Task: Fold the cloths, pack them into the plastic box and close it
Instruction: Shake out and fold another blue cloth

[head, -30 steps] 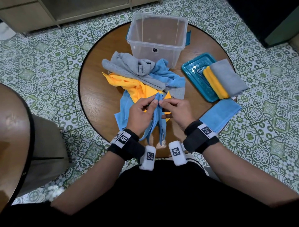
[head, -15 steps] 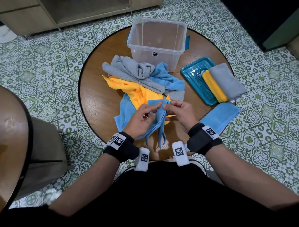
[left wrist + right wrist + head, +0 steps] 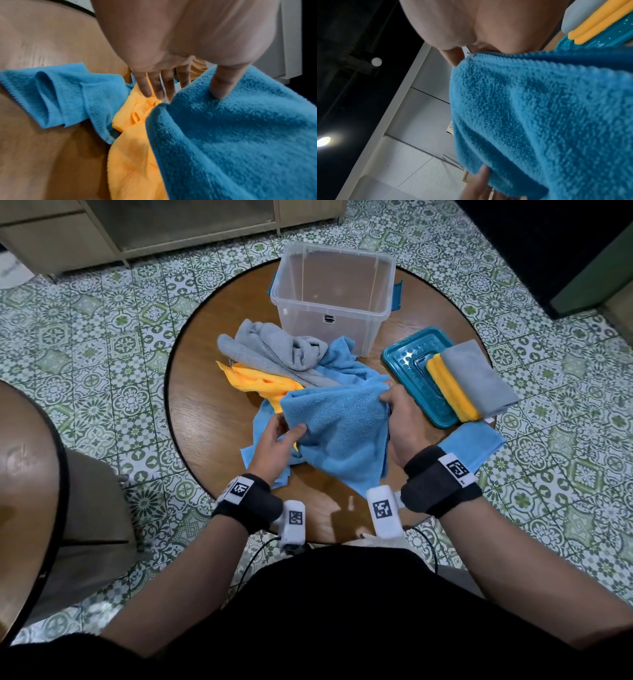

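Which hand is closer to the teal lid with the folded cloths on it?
Right. The right hand holds the blue cloth just beside the teal lid; the left hand is across the cloth, farther away.

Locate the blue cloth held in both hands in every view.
Head: blue cloth at centre, spread between left hand and right hand.
Left wrist: lower right, under the thumb.
Right wrist: fills the right half.
Shared landmark: the unfolded orange cloth, in head and left wrist.
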Tool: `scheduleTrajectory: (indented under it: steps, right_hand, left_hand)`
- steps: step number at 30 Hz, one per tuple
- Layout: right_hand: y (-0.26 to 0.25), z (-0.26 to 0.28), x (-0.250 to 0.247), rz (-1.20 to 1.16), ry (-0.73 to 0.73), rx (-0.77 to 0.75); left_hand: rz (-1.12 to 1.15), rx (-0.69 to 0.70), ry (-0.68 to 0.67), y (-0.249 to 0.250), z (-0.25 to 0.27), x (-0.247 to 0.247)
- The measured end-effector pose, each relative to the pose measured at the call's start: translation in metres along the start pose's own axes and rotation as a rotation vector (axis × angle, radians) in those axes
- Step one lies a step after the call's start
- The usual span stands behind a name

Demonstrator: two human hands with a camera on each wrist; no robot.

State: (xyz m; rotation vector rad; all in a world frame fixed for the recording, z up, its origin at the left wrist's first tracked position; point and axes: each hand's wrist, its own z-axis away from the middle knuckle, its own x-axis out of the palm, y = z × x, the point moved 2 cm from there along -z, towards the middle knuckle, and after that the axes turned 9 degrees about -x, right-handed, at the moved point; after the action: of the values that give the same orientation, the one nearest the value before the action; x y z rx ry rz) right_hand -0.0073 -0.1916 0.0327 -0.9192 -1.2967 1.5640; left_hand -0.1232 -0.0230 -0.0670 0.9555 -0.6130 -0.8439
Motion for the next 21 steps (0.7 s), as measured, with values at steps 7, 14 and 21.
scheduleTrajectory:
  steps: [7, 14, 21]
  right_hand:
    - [-0.005, -0.015, -0.018, 0.018, 0.026, -0.018]
    - [0.005, -0.024, -0.029, 0.085, 0.05, -0.079]
    - [0.008, -0.02, -0.03, 0.043, 0.033, -0.045]
  left_hand:
    - [0.083, 0.187, -0.118, 0.048, 0.019, -0.004]
    - [-0.281, 0.4, -0.006, 0.077, 0.036, 0.009]
    - [-0.234, 0.289, -0.072, 0.08, 0.021, 0.009]
